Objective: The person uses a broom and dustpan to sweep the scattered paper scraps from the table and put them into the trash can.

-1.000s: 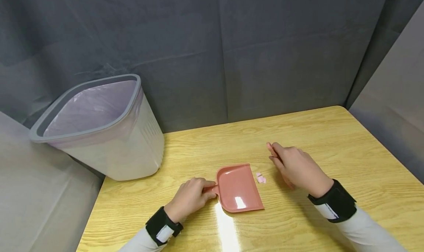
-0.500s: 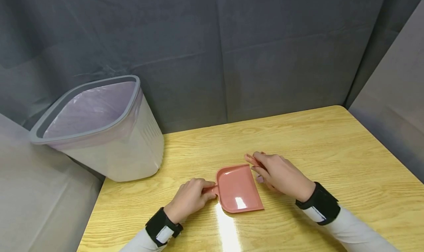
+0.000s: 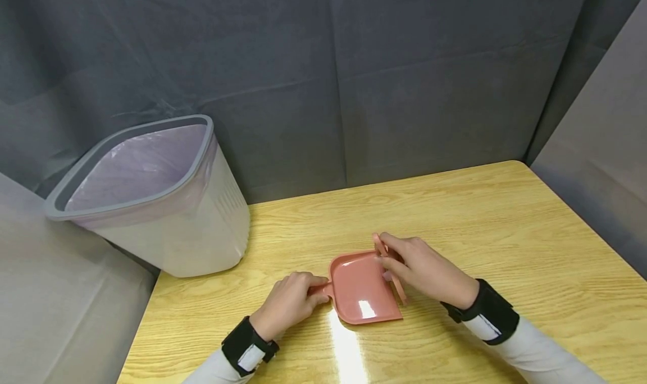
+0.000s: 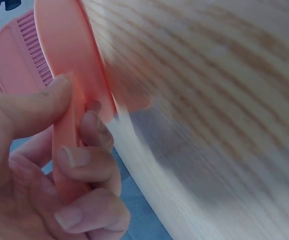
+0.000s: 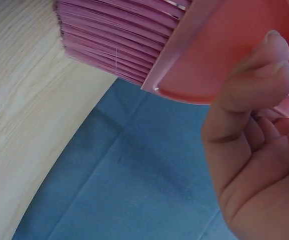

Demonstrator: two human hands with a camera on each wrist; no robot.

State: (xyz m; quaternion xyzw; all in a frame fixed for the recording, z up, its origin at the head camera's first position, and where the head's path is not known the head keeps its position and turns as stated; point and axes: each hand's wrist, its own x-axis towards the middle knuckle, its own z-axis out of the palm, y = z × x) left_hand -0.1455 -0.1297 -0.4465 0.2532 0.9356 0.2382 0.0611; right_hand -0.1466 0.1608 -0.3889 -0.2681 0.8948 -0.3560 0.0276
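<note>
A salmon-pink dustpan [image 3: 360,288] lies flat on the wooden table, its wide lip facing right. My left hand [image 3: 293,300] grips its short handle [image 4: 68,135], thumb on one side and fingers curled round the other. My right hand [image 3: 419,266] holds a small matching hand brush [image 3: 396,287] by its upper part, over the dustpan's lip. In the right wrist view, the pink bristles [image 5: 117,37] point toward the wooden surface. The spot where small pink paper scraps lay is covered by my right hand and the brush.
A whitish wastebasket [image 3: 202,227] with a grey rim and a pale purple liner [image 3: 136,159] stands at the left, on the table's back left corner. Dark grey cloth [image 3: 283,92] hangs behind the wooden table [image 3: 480,204]. Pale panels close in both sides.
My right hand has brought the brush leftward to the dustpan's lip, over where the pink scraps lay. The left hand and the dustpan have stayed in place.
</note>
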